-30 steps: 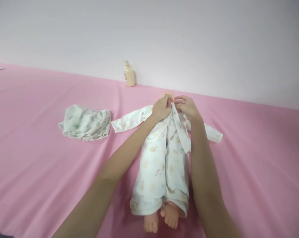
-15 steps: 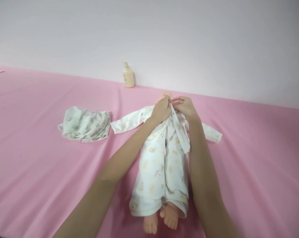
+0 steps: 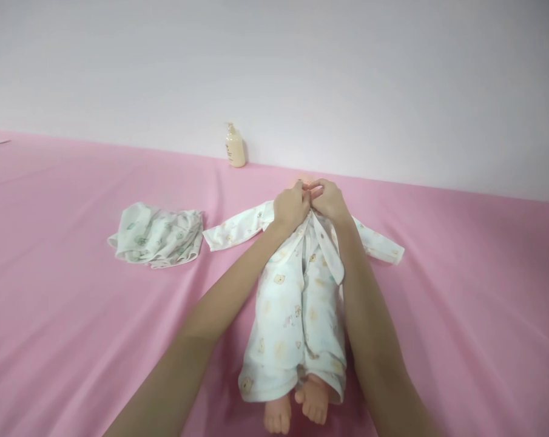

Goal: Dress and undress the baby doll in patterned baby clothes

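Note:
A baby doll [image 3: 278,415] lies on its back with its bare feet toward me, dressed in a white baby shirt [image 3: 238,228] and matching trousers [image 3: 278,315] with small bear prints. At the shirt's neckline my left hand [image 3: 292,207] pinches the front edge between thumb and fingers. My right hand [image 3: 329,199] grips the opposite edge, its fingertips meeting those of the left. Below the hands one front flap hangs loose and folded back over the trousers. Both sleeves stretch out sideways. My hands mostly hide the doll's head and the fastening point.
A crumpled white cloth with green print [image 3: 158,235] lies left of the doll. Against the pale wall [image 3: 347,91] stands a cream pump bottle [image 3: 235,147]. A pink sheet [image 3: 96,328] covers the surface, with a thin flat item at its far left edge.
My hands have drawn closer together at the neckline, the right one moving left and closing its fingers. The loose flap has shifted slightly left. The view has tilted up a little.

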`<act>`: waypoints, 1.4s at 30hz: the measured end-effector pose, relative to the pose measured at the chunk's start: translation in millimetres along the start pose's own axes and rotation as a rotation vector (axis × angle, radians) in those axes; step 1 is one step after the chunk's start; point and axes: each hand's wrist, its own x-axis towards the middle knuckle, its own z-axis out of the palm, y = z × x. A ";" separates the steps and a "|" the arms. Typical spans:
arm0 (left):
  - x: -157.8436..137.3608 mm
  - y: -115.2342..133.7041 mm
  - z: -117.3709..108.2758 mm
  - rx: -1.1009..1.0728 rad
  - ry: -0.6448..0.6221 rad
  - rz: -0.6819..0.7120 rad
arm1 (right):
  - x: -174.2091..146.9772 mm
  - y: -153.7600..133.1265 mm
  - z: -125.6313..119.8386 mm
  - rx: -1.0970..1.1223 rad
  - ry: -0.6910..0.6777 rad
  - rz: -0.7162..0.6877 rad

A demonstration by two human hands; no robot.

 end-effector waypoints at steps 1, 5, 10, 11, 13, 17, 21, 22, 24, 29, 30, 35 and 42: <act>0.9 -1.6 0.7 -0.027 -0.004 -0.004 | 0.3 0.8 0.6 0.012 -0.006 -0.003; 4.3 -7.8 3.4 -0.107 -0.025 -0.028 | 0.1 2.1 1.3 0.085 -0.023 0.014; 4.5 -9.7 4.3 -0.143 -0.018 -0.007 | -2.5 -3.2 -1.4 0.304 -0.078 0.180; 4.4 -9.6 4.4 -0.141 -0.018 0.002 | -3.0 -4.5 -2.1 0.342 -0.072 0.218; 4.6 -9.5 4.8 -0.131 -0.024 0.013 | -4.0 -6.7 -2.9 0.417 -0.041 0.283; 6.7 -9.6 5.9 -0.099 -0.043 0.038 | -5.2 -6.9 -1.7 0.529 0.025 0.368; 6.8 -5.5 0.0 0.041 -0.076 0.074 | -3.3 -0.3 3.2 0.470 0.080 0.358; 5.9 -3.1 -3.5 0.103 -0.096 0.085 | -2.4 1.7 4.3 0.401 0.103 0.322; 3.0 3.1 -12.8 0.213 -0.144 0.113 | -0.6 4.8 5.4 0.205 0.135 0.221; -6.5 18.9 -41.0 0.334 -0.284 0.090 | -4.2 -3.7 -1.1 -0.214 0.042 0.040; -8.3 21.2 -46.2 0.339 -0.323 0.089 | -6.9 -8.6 -3.8 -0.282 0.003 0.014; -17.1 27.9 -65.1 0.292 -0.453 0.149 | -25.9 -39.7 -20.6 -0.541 -0.179 0.001; -19.6 28.2 -65.5 0.295 -0.462 0.177 | -41.1 -60.8 -37.8 -0.498 -0.425 0.126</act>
